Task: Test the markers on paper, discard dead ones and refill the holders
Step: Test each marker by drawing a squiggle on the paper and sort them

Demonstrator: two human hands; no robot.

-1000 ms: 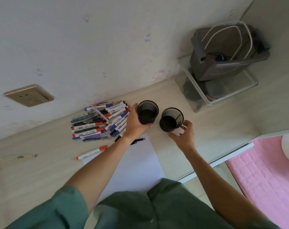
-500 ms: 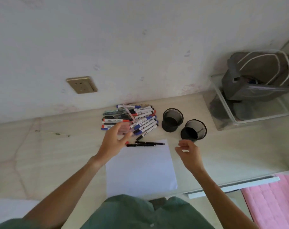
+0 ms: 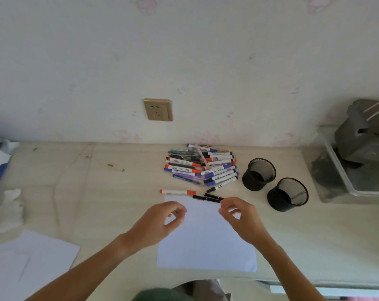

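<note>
Hands off the holders (image 3: pixel 259 174) now, back over the paper (image 3: pixel 205 235).
My left hand (image 3: pixel 160 222) and right hand (image 3: pixel 241 218) look loosely curled, probably empty; marker pile (image 3: pixel 202 165) just beyond the paper. Grab one, uncap, scribble firmly.

Markers: heaped pile (image 3: pixel 202 166) by the wall, one orange-capped marker (image 3: pixel 177 192) apart at the paper's (image 3: pixel 205 242) top edge
Holders: two black mesh cups (image 3: pixel 259 173) (image 3: pixel 287 194), right of pile
Hands: left (image 3: pixel 160 222) and right (image 3: pixel 241 216) over paper, fingers loosely curled, blurred

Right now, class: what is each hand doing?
Left hand: fingers loosely curled over the white paper sheet, holding nothing visible.
Right hand: fingertips at a slim black pen; grip unclear.
</note>
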